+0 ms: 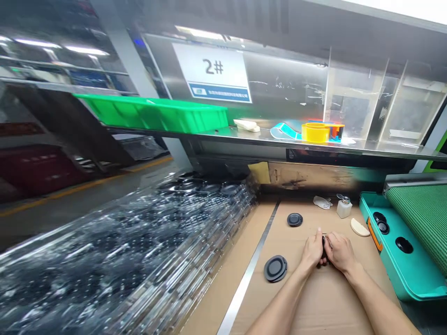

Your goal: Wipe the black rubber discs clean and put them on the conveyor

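My left hand point(313, 249) and my right hand point(338, 251) meet over the cardboard-covered worktop. Both are closed around a small black part point(324, 251), held between them; fingers cover most of it, so its full shape is hidden. Left of my hands a round black plastic disc point(275, 268) with a raised ring lies flat. Farther back sits a smaller round black disc point(295, 219). To the right of my right hand lies a cream half-round pad point(359, 227).
Stacked clear plastic trays point(167, 232) with dark parts fill the left. At right, a teal bin point(415, 279) holds several black parts beside a green conveyor belt point(422, 214). A pump bottle point(344, 207) stands behind my hands. Overhead, a shelf carries a green crate point(157, 114) and yellow tape point(315, 133).
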